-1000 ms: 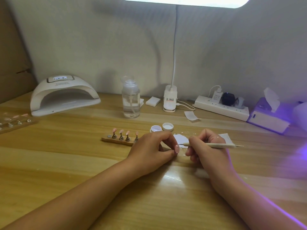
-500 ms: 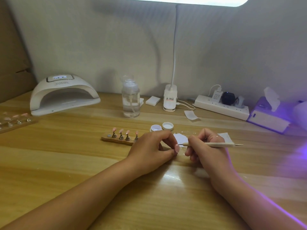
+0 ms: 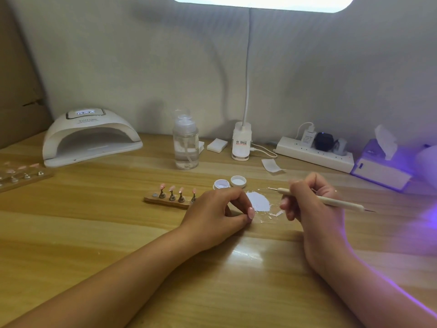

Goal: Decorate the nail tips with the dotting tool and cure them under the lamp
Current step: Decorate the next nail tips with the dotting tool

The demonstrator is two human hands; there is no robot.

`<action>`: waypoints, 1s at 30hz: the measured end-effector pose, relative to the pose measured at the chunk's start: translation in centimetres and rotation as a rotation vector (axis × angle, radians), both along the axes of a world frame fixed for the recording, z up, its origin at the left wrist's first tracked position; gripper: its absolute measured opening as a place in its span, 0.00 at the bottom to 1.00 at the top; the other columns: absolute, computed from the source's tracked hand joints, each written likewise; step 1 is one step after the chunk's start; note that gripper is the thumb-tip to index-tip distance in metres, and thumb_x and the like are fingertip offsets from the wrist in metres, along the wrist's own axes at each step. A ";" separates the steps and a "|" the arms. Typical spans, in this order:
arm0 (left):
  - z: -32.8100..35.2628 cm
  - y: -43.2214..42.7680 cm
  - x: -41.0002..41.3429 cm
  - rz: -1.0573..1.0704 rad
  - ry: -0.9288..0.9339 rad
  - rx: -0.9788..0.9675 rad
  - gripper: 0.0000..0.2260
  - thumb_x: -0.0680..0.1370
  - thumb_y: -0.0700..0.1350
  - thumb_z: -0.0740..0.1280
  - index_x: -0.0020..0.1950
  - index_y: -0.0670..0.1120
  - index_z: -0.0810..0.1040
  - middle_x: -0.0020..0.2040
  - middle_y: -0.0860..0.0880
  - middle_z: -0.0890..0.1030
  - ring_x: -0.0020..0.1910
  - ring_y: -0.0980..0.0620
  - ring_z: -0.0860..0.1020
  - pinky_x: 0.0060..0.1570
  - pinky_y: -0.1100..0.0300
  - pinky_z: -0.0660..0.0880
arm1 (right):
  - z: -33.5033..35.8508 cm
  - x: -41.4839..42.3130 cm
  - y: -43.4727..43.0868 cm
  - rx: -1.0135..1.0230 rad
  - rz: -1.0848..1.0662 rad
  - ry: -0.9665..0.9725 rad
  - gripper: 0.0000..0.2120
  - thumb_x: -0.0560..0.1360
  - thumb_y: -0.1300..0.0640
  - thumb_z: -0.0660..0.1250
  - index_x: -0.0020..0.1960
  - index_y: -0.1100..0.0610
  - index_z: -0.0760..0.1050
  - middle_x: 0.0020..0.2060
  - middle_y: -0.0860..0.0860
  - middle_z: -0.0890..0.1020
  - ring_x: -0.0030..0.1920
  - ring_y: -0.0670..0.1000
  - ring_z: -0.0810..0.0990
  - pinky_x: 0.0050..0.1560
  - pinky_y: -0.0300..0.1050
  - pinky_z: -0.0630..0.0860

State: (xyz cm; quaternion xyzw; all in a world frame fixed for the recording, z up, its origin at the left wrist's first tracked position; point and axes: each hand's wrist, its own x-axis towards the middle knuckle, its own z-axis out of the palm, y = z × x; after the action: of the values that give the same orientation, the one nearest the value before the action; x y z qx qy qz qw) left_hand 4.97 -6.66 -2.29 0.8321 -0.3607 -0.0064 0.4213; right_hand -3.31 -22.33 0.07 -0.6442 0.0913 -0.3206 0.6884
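Observation:
My left hand (image 3: 218, 210) rests on the wooden table and pinches a pink nail tip (image 3: 251, 212) between thumb and forefinger. My right hand (image 3: 309, 204) grips a cream dotting tool (image 3: 331, 200) like a pen, its near point lifted to the right of the nail tip, above a white paper pad (image 3: 257, 201) with paint smears. A wooden holder (image 3: 165, 200) with several pink nail tips on metal stands lies just left of my left hand. The white curing lamp (image 3: 91, 136) stands at the back left.
Two small open white pots (image 3: 230, 182) sit behind the pad. A clear pump bottle (image 3: 185, 143), a desk lamp base (image 3: 241, 144), a power strip (image 3: 314, 153) and a tissue box (image 3: 383, 165) line the back. Another holder with nail tips (image 3: 22, 174) lies far left.
My right hand has pulled the dotting tool away from the nail tip, up and to the right. The left hand holds the nail tip in the same place.

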 end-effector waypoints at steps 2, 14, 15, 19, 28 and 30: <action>0.0 0.0 0.0 -0.001 0.003 0.002 0.09 0.75 0.51 0.72 0.38 0.61 0.75 0.43 0.66 0.81 0.30 0.64 0.75 0.36 0.61 0.68 | 0.1 0.1 -0.4 0.006 -0.030 -0.016 0.20 0.76 0.65 0.64 0.29 0.49 0.69 0.23 0.51 0.77 0.23 0.45 0.70 0.23 0.34 0.67; 0.1 0.0 -0.2 0.025 -0.045 0.060 0.08 0.75 0.53 0.70 0.38 0.62 0.73 0.40 0.68 0.78 0.35 0.66 0.76 0.34 0.63 0.64 | -1.9 0.9 -1.4 -0.483 -0.052 0.469 0.11 0.71 0.50 0.69 0.37 0.55 0.71 0.29 0.48 0.84 0.31 0.47 0.80 0.36 0.47 0.75; 0.1 0.0 -0.2 0.025 -0.044 0.060 0.08 0.75 0.52 0.70 0.38 0.61 0.73 0.40 0.69 0.78 0.35 0.67 0.76 0.34 0.63 0.64 | -1.9 0.9 -1.4 -0.486 -0.058 0.471 0.10 0.70 0.51 0.69 0.37 0.56 0.71 0.29 0.49 0.84 0.32 0.48 0.80 0.37 0.48 0.76; 0.1 0.0 -0.2 0.022 -0.038 0.061 0.08 0.75 0.52 0.70 0.39 0.62 0.73 0.40 0.68 0.78 0.35 0.67 0.76 0.34 0.63 0.63 | -1.8 0.9 -1.4 -0.471 -0.083 0.455 0.07 0.69 0.55 0.68 0.36 0.56 0.72 0.29 0.49 0.84 0.33 0.49 0.80 0.38 0.47 0.75; 0.3 0.1 -0.4 0.029 -0.018 0.057 0.08 0.75 0.52 0.70 0.39 0.61 0.74 0.41 0.67 0.80 0.34 0.67 0.76 0.36 0.62 0.65 | -1.5 0.7 -1.3 -0.392 -0.144 0.384 0.07 0.70 0.58 0.68 0.35 0.57 0.72 0.26 0.49 0.82 0.25 0.43 0.73 0.27 0.41 0.71; 0.3 0.0 -0.4 0.032 -0.025 0.064 0.08 0.75 0.53 0.70 0.39 0.61 0.74 0.41 0.66 0.79 0.35 0.67 0.76 0.36 0.62 0.65 | -1.5 0.7 -1.2 -0.423 -0.113 0.423 0.06 0.69 0.57 0.68 0.36 0.57 0.72 0.26 0.49 0.82 0.25 0.44 0.75 0.28 0.42 0.71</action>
State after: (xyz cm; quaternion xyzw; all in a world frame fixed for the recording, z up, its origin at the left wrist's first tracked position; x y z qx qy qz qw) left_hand 4.59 -6.61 -2.01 0.8507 -0.3522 -0.0008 0.3901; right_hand -2.58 -23.52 -1.42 -0.8197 0.1993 -0.2290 0.4857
